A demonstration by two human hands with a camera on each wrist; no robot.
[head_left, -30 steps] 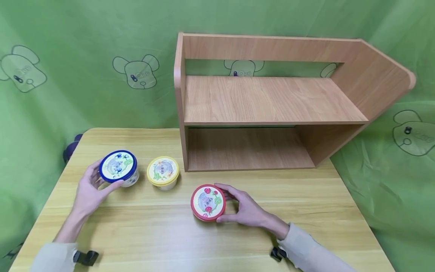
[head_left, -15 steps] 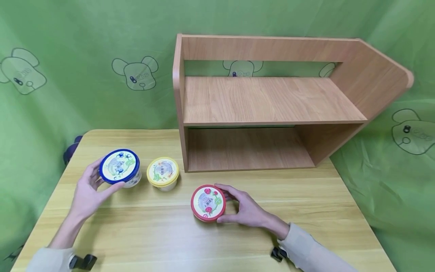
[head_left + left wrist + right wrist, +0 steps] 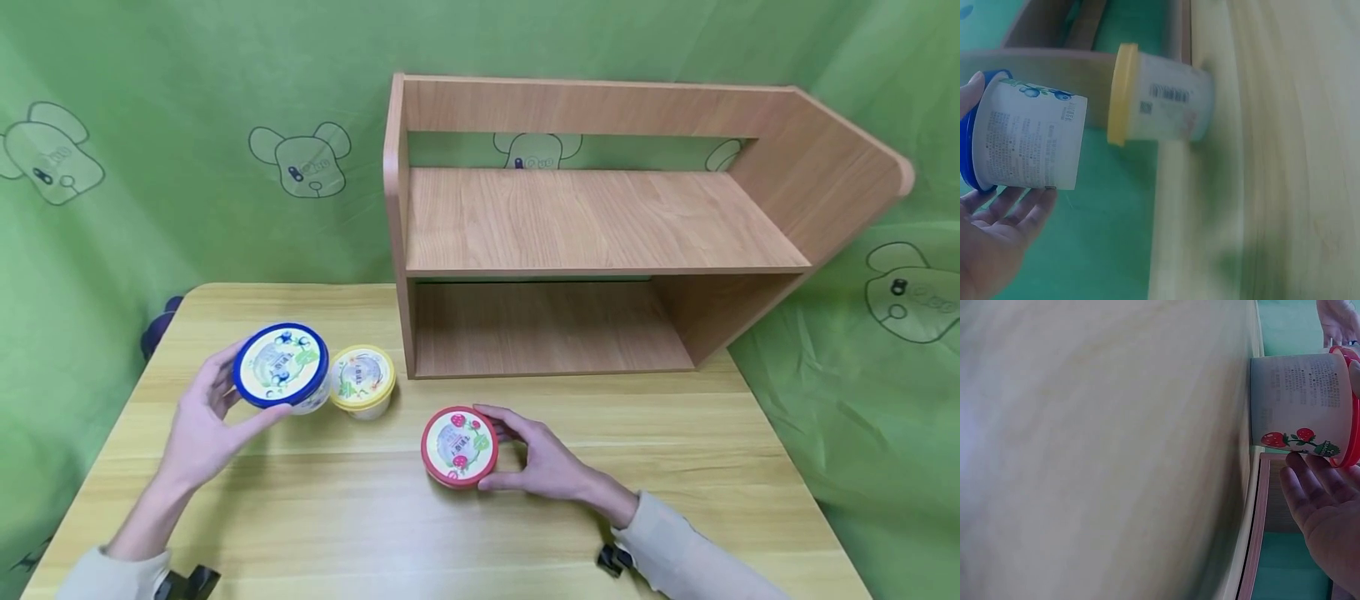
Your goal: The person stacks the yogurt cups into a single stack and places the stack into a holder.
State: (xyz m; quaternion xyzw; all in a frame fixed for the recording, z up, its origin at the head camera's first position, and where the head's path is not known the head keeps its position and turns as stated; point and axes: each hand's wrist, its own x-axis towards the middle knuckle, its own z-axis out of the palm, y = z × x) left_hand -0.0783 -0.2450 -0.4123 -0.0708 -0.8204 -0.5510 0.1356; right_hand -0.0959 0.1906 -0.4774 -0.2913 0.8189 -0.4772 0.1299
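My left hand (image 3: 206, 421) grips a tub with a blue lid (image 3: 281, 365) and blueberry print, thumb on the near side and fingers on the far side. Held off the table, that tub (image 3: 1035, 134) shows its printed white wall in the left wrist view. Just right of it, a yellow-lidded tub (image 3: 363, 377) stands upright on the table, partly covered by the blue lid in the head view. My right hand (image 3: 543, 458) holds a red-lidded tub (image 3: 459, 447) with strawberry print from its right side. In the right wrist view this tub (image 3: 1297, 403) stands on the tabletop.
A two-level wooden shelf (image 3: 600, 221) stands at the back right of the wooden table (image 3: 360, 533). Its left side panel rises close behind the yellow-lidded tub. Green curtains (image 3: 195, 208) with mouse drawings hang behind and beside the table.
My left hand has raised the blue-lidded tub and carried it to the right, closer to the yellow-lidded tub. The right hand and the red-lidded tub have stayed in place.
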